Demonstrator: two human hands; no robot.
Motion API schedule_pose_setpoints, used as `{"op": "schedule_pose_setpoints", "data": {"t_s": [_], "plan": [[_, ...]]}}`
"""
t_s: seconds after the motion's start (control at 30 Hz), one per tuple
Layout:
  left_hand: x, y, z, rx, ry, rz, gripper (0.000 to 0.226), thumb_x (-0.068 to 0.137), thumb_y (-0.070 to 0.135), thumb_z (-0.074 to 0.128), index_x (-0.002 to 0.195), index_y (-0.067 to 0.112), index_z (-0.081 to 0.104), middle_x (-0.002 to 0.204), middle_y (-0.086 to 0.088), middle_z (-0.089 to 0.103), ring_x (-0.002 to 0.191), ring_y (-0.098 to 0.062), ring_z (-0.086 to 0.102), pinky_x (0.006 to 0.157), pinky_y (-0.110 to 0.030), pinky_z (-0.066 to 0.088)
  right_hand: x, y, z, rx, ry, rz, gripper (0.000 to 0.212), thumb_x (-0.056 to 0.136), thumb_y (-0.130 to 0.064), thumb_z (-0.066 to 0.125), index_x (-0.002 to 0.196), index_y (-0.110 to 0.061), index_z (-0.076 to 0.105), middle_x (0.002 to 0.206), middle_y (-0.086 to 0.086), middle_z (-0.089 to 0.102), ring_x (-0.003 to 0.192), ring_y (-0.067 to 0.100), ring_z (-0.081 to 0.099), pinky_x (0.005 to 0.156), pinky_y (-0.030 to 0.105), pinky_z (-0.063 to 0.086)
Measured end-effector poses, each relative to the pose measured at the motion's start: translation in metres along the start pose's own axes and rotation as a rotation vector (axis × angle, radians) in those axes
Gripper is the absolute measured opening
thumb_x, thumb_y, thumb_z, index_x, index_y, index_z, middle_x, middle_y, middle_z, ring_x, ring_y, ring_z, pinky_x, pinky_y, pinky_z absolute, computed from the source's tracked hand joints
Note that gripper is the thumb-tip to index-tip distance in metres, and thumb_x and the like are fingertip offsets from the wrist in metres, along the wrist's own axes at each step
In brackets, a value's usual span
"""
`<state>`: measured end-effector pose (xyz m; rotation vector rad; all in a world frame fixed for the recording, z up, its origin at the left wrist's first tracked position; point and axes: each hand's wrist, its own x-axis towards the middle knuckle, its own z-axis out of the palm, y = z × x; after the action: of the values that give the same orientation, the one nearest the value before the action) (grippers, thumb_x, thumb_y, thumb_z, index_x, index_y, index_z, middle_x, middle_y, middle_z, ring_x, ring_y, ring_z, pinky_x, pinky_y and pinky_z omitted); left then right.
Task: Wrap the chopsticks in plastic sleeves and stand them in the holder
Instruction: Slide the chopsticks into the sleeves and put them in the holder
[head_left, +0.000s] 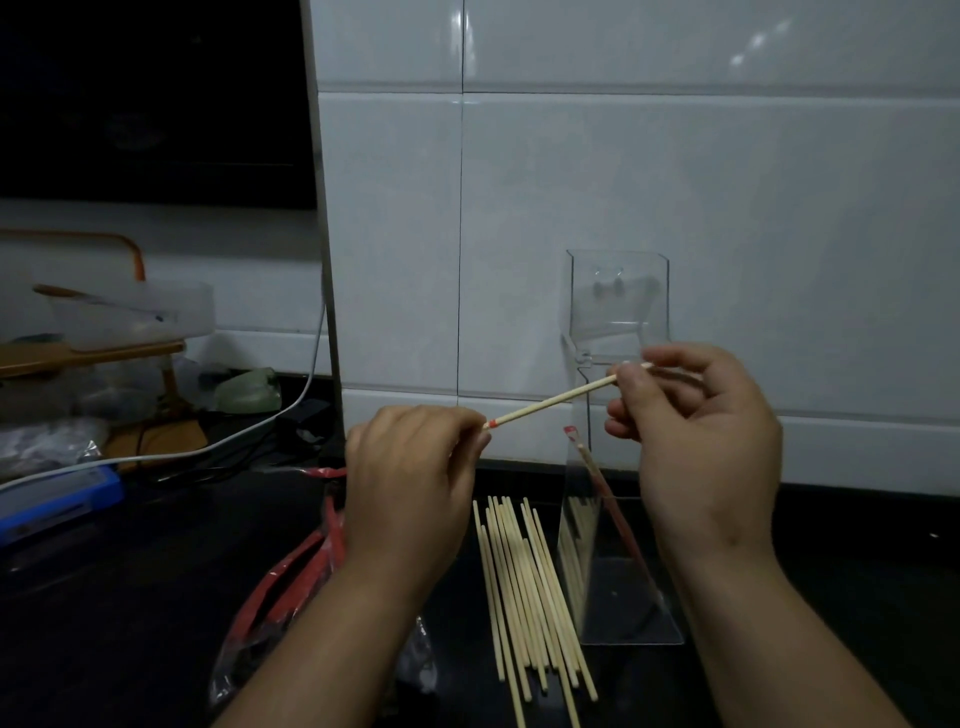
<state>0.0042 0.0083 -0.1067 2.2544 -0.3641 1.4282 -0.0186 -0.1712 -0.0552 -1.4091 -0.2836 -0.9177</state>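
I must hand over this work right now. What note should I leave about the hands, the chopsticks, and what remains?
Left hand pinches the red-tipped end of one chopstick; right hand pinches its other end, in the air before the holder.
One wrapped chopstick leans inside the holder: done.
Bare chopsticks lie on the counter left of the holder; sleeves lie farther left.
Left: finish the held one, stand it, then wrap the bare ones.
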Motion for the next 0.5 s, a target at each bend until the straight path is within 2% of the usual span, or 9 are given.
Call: {"op": "schedule_pose_setpoints", "data": {"t_s": [0.13, 0.23, 0.3, 0.5], "plan": [[-0.0002, 0.0016, -0.0006, -0.020, 0.022, 0.036, 0.019, 0.091, 0.037, 0.055, 0.094, 0.025, 0.069, 0.083, 0.012, 0.066, 0.081, -0.012, 0.053, 0.071, -0.028, 0.026, -0.0034, 0.0044, 0.0012, -0.176, -0.091, -0.057, 0.013, 0.091, -0.018, 0.067, 0.102, -0.020, 0.073, 0.090, -0.008, 0.071, 0.086, 0.006, 0.067, 0.074, 0.022, 0.057], [-0.0006, 0.0019, -0.0010, -0.033, 0.048, 0.054, 0.019, 0.092, 0.037, 0.056, 0.095, 0.024, 0.070, 0.084, 0.011, 0.066, 0.081, -0.014, 0.054, 0.070, -0.030, 0.028, -0.0028, 0.0037, 0.0003, -0.160, -0.065, -0.057, 0.011, 0.089, -0.020, 0.068, 0.099, -0.025, 0.069, 0.089, -0.009, 0.068, 0.083, 0.006, 0.065, 0.073, 0.016, 0.054], [-0.0008, 0.0018, -0.0008, -0.037, 0.055, 0.074, 0.021, 0.092, 0.037, 0.056, 0.097, 0.024, 0.071, 0.085, 0.010, 0.067, 0.080, -0.014, 0.054, 0.070, -0.030, 0.028, -0.0027, 0.0027, -0.0002, -0.167, -0.057, -0.058, 0.006, 0.089, -0.022, 0.069, 0.093, -0.026, 0.067, 0.085, -0.007, 0.067, 0.080, 0.009, 0.064, 0.070, 0.017, 0.054], [-0.0026, 0.0000, 0.0008, -0.194, 0.019, 0.093, 0.025, 0.095, 0.028, 0.053, 0.105, 0.014, 0.071, 0.091, 0.003, 0.067, 0.080, -0.014, 0.059, 0.067, -0.033, 0.048, -0.0011, 0.0038, -0.0005, -0.164, -0.044, -0.034, 0.004, 0.088, -0.020, 0.071, 0.087, -0.023, 0.069, 0.079, -0.004, 0.068, 0.075, 0.014, 0.063, 0.064, 0.017, 0.054]]}}
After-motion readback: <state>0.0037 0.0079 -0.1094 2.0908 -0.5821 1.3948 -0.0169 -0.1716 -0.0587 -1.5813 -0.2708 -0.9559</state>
